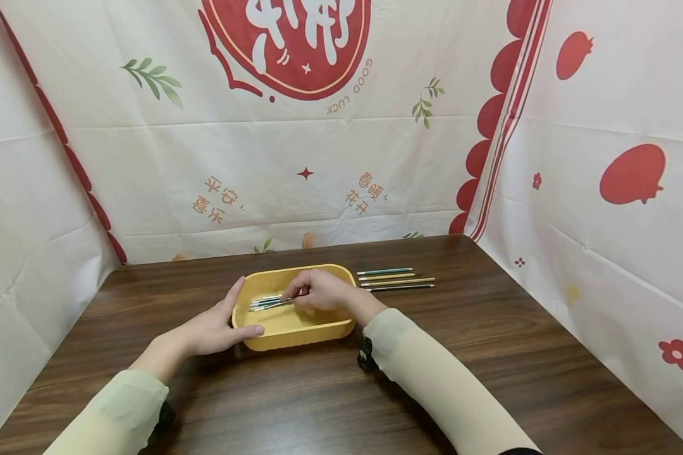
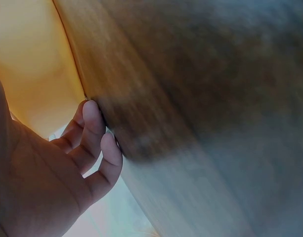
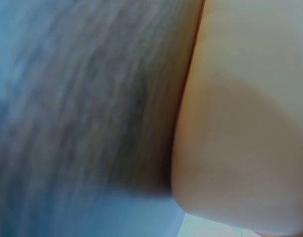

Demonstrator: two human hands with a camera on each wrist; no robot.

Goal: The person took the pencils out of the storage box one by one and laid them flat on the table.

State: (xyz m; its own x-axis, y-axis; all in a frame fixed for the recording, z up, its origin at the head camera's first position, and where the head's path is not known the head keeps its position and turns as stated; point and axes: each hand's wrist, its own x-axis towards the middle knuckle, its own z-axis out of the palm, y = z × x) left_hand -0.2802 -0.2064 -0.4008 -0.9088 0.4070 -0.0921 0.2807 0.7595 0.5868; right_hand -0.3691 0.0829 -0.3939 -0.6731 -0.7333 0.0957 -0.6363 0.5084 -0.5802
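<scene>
Thin, slick and easily scattered

Near the centre of the frame, we see the right hand (image 1: 321,291) dipping into a yellow bin (image 1: 301,341), thumb and fingers pinching the right end of some slim pencils (image 1: 266,304); we cannot tell how many it grips. The left hand (image 1: 213,330) clasps the bin's left end, thumb over the near rim. As we judge it, a pinch so near one end could let the bundle fan out, and a loose pencil could slip free. If the left hand eased off, a knuckle catching the wall could push the bin into the four pencils (image 1: 398,282) lying just beside its right edge, and those could roll.

The bin looks like smooth moulded plastic, shallow and round-cornered. The row outside runs teal, yellow, gold and black, with pale tips at the left. Below, the dark brown table (image 1: 262,398) shows streaky wood grain; behind, a creased white cloth (image 1: 341,145) carries red prints.
</scene>
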